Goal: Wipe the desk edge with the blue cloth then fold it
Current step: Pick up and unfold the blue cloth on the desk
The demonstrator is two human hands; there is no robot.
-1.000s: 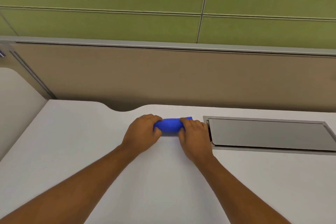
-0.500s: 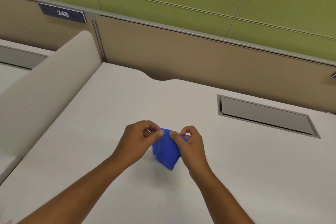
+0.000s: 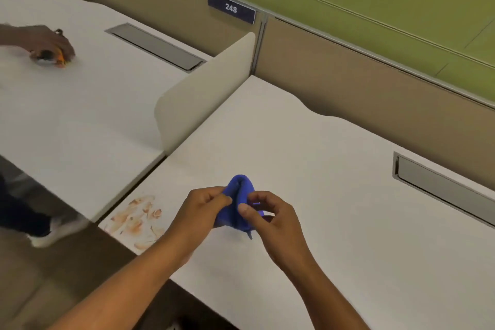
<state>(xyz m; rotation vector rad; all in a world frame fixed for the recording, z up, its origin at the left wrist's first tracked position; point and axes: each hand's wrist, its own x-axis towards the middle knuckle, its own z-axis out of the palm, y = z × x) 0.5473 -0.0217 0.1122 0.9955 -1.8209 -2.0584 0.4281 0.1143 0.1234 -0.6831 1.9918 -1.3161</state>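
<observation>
Both hands are pinching the blue cloth [image 3: 239,202] and holding it bunched up just above the white desk [image 3: 334,195], near its front-left corner. Left hand [image 3: 199,213] has thumb and fingers closed on the cloth's left side; right hand [image 3: 272,218] has thumb and forefinger clamped on the right side, other fingers curled loosely. The cloth is crumpled into a rounded hump at the top, with a small corner hanging down at the bottom (can't tell if that tip touches the desk surface). Orange-brown smears [image 3: 138,218] sit on the desk at the front-left corner, just left of the left forearm, apart from the cloth. A grey recessed cable flap [image 3: 442,190] is set in the desk well to the right. A pale divider panel [image 3: 203,94] stands between this desk and the neighbouring desk [image 3: 67,115] on the left. The beige partition behind carries a dark label [image 3: 231,7] reading 248. On the neighbouring desk another person's hand [image 3: 49,44] rests on a small orange and dark object (too blurred to identify); a white shoe [image 3: 55,230] shows on the floor below.
</observation>
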